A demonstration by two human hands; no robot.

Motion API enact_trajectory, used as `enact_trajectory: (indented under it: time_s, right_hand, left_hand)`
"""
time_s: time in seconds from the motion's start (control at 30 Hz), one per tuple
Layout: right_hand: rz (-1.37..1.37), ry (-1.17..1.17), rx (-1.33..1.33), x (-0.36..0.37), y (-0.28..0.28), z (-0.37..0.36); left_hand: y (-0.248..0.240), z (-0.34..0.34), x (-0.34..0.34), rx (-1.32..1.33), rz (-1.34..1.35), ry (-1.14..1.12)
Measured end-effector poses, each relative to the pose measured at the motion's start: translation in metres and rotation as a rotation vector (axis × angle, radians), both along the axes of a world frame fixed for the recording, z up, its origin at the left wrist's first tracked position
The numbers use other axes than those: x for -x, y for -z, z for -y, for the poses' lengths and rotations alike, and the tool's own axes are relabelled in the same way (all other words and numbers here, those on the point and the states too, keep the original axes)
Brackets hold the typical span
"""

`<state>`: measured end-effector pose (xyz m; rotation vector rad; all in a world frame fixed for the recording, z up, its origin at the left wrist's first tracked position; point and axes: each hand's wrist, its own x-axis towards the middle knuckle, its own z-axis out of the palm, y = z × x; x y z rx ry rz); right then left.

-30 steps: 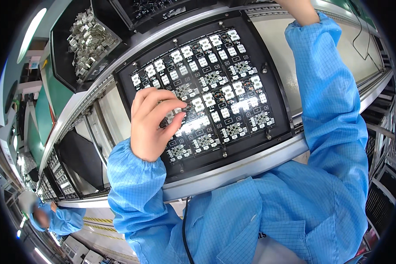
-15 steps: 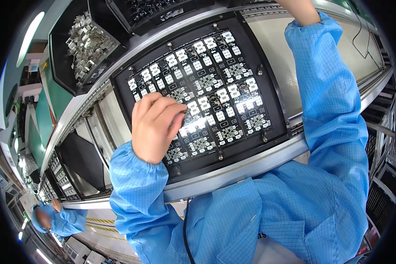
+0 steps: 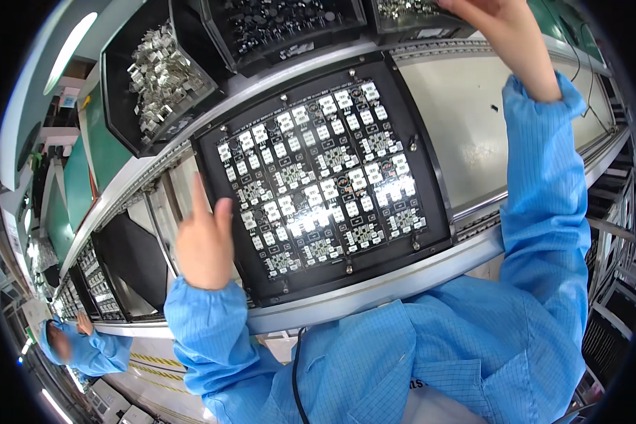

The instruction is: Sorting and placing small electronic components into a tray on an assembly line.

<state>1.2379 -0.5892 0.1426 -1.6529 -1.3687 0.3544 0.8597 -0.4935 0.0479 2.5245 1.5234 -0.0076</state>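
Observation:
A black tray [image 3: 420, 191] holds a panel of black circuit boards [image 3: 318, 177] set with white blocks and small dark parts. Beside the tray's left edge is my left hand [image 3: 205, 244], slightly blurred, with index finger and thumb stretched apart and nothing visible in it. My right hand [image 3: 505, 32] reaches over the front edge of a black bin of small shiny parts [image 3: 406, 8]. A stretched finger or thumb of it shows at the bin. Its other fingers are cut off by the picture's upper edge, so any grip is hidden.
One black bin of silvery metal parts [image 3: 164, 78] stands at the far left, and a bin of dark round components [image 3: 283, 25] is beside it. Metal conveyor rails [image 3: 374, 286] border the tray. A co-worker in blue [image 3: 95, 350] is at the lower left.
My left hand has come off the boards and moved left past the tray's edge. My right hand shows more fully now. The view has shifted, with more of the bins in sight.

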Motion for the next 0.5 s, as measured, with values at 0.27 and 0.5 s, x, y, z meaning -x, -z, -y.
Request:
enact_trajectory:
  time_s: [0.27,0.5]
  right_hand:
    - [0.282,-0.238,0.062,0.017,0.041,0.0]
    - [0.317,-0.38,0.121,0.045,0.104,-0.014]
  left_hand:
    - [0.007,0.0,-0.012,-0.001,0.268,0.33]
    - [-0.001,-0.036,-0.035,0.113,0.296,0.71]
